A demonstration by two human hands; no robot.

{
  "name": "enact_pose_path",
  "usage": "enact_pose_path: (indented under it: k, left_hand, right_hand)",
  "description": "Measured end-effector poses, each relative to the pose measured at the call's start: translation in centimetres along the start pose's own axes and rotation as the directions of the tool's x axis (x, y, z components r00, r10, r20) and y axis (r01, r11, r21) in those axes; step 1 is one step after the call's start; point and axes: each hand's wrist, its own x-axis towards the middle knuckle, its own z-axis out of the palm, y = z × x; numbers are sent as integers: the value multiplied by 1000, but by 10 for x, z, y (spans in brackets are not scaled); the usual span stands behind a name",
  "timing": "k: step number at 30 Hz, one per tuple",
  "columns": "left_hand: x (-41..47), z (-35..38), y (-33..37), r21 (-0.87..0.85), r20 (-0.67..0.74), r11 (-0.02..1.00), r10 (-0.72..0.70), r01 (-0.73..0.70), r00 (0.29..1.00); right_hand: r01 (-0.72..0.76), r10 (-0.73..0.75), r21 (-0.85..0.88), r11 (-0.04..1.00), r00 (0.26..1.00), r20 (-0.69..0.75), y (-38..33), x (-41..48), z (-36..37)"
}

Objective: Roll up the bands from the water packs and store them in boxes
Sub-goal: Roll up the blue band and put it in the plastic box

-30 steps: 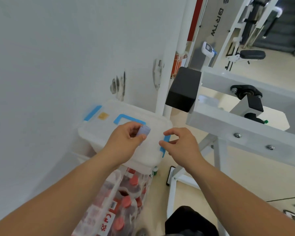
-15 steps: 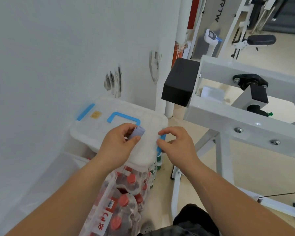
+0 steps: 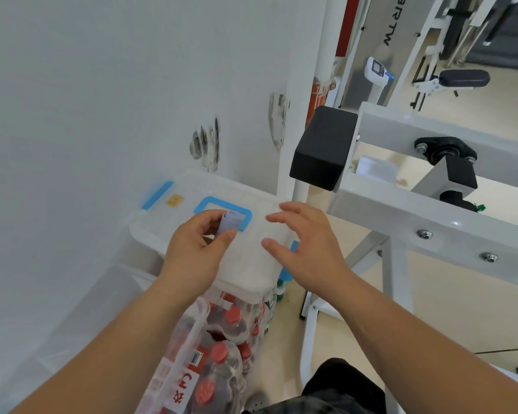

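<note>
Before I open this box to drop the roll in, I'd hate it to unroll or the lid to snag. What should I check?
1. Band rolled and held: ok; the left hand pinches the rolled band.
2. Other hand free: ok; the right hand is open over the lid, holding nothing.
3. Lid off: not ok; it is in place.
4. Blue clasp released: cannot tell.
5. Room for the lid to lift beside the black pad: cannot tell.
</note>
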Motion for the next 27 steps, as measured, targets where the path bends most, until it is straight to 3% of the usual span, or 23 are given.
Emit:
enact_pose_path:
  k: [3,6,10,16,22,25,27]
  left_hand:
    - [-7,-8,1,99,-92,995,40,-31,995]
    - [-8,-19,-4,142,-149,990,45,-23,988]
    - [-11,-25,-6,166,-133,986,12,10,991]
    - [-20,-31,-2,192,-103,979,87,-66,991]
    - [-15,-44,-12,260,-51,963,87,-70,995]
    - [-15,-42,-18,278,5,959,62,-61,998]
    - [-15,-41,-19,286,17,955,76,-78,997]
  right_hand:
    - [83,-2,-275,958,959,282,-15,17,8]
    - [59,97,-331,942,895,435,-14,24,16]
    - [50,107,-327,944,889,446,-6,17,14]
    - [-40,166,-285,958,886,433,1,-9,-8]
    - [-97,255,-388,916,889,379,4,-8,-23]
    - [-21,249,-569,822,912,327,1,7,-18]
    - [88,152,-559,825,917,368,-6,20,-8]
